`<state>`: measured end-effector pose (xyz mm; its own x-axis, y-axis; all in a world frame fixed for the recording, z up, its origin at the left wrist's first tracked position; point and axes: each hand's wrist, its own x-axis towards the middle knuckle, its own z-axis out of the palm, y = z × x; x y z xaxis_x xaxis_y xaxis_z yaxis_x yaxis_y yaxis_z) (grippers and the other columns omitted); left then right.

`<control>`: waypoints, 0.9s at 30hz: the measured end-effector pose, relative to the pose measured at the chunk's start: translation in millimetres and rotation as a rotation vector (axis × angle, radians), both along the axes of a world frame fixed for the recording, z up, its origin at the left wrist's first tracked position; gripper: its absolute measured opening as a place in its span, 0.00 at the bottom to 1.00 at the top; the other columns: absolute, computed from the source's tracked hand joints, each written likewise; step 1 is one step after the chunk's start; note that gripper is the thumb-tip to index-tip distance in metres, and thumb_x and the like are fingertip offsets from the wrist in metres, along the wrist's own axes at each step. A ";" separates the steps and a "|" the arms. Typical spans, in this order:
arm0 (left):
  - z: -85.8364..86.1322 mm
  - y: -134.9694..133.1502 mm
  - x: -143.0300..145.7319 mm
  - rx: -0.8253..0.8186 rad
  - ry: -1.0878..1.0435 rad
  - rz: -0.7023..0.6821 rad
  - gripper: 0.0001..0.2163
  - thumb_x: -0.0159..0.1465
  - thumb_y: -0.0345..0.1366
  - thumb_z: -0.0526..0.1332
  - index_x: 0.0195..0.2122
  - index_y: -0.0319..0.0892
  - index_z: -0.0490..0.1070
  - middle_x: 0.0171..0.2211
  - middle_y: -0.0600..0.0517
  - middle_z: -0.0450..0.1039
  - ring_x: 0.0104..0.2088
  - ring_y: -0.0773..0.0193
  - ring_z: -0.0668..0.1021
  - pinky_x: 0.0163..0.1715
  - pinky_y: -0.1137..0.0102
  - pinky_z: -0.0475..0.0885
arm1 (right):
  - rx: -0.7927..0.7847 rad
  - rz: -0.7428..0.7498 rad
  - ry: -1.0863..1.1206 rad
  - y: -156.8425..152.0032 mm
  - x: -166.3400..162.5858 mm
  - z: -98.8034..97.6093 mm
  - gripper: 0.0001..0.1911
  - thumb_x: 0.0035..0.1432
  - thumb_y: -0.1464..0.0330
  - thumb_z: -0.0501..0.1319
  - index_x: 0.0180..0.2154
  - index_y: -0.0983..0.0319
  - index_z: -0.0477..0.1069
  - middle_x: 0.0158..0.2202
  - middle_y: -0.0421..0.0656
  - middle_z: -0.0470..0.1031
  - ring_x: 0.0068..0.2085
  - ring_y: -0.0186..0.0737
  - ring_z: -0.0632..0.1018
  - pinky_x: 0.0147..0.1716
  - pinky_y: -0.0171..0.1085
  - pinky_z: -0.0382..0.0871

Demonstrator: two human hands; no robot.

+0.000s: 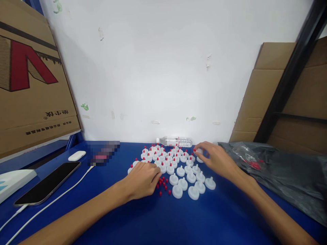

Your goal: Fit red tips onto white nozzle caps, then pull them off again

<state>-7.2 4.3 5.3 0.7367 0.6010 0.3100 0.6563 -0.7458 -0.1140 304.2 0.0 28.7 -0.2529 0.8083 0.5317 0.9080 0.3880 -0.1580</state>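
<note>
My right hand is at the right of a group of white, round, spouted lids. Its thumb and fingers close around a white lid with a red tip, partly hidden by the fingers. My left hand rests low over the left front of the group, fingers curled together. Whatever its fingertips may hold is hidden. Small loose red caps lie beside that hand. Lids farther back carry red caps on their spouts, while several at the front right have bare spouts.
A clear plastic bottle lies against the white wall. At left are a phone, a white case, a white cable and a large carton. Dark plastic sheeting and a clear bag with red pieces lie right.
</note>
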 end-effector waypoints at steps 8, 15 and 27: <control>4.0 -4.9 1.4 0.020 -0.273 -0.065 0.10 0.71 0.37 0.53 0.42 0.43 0.73 0.34 0.52 0.77 0.32 0.63 0.78 0.28 0.70 0.64 | 0.087 0.325 -0.006 -12.6 -32.2 -5.3 0.10 0.70 0.66 0.53 0.46 0.58 0.72 0.48 0.47 0.73 0.43 0.40 0.78 0.42 0.39 0.74; -1.9 -9.4 6.0 0.081 -0.296 -0.158 0.12 0.70 0.45 0.58 0.48 0.44 0.69 0.35 0.53 0.77 0.32 0.63 0.79 0.26 0.71 0.64 | 0.156 0.524 -0.013 -29.3 -67.0 -12.8 0.10 0.69 0.70 0.54 0.48 0.59 0.70 0.48 0.48 0.73 0.46 0.41 0.77 0.45 0.41 0.76; -1.7 -12.9 6.2 0.029 -0.342 -0.122 0.07 0.70 0.38 0.54 0.39 0.42 0.66 0.33 0.51 0.75 0.30 0.63 0.77 0.29 0.70 0.65 | 0.108 0.563 -0.069 -33.5 -76.6 -19.1 0.14 0.69 0.66 0.57 0.54 0.60 0.68 0.48 0.48 0.73 0.48 0.42 0.76 0.46 0.42 0.75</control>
<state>-1.0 -8.6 3.6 0.6533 0.5027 0.5661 0.5668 -0.8205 0.0745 227.6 -33.5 9.6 -0.6655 0.4810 0.5707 0.5635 0.8252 -0.0384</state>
